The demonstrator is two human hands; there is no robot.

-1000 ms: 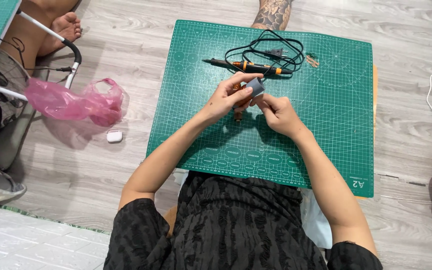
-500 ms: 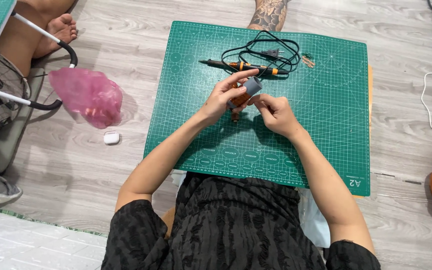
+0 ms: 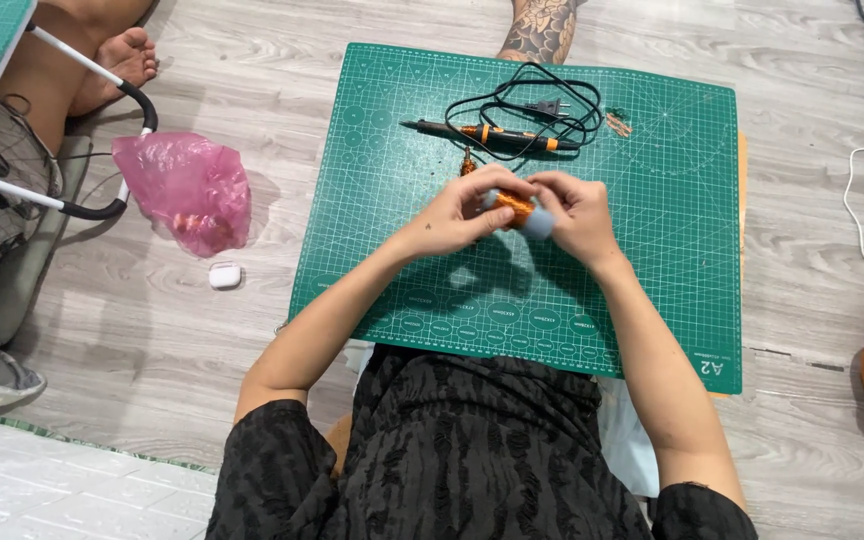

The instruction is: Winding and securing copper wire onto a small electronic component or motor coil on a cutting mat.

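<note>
Together both hands [image 3: 522, 210] pinch an orange-and-grey spool [image 3: 522, 212] above the mat [image 3: 652, 250]

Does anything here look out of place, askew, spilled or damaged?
Nothing looks damaged or spilled. Both hands, left hand and right hand, hold a small orange and grey part over the green cutting mat. The soldering iron lies unplugged, cord loosely coiled.

Soldering iron [image 3: 492, 133] on mat [image 3: 392, 230]

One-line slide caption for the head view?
Both hands, left hand and right hand, hold a small orange-and-grey object over a green cutting mat, soldering iron beyond.
</note>
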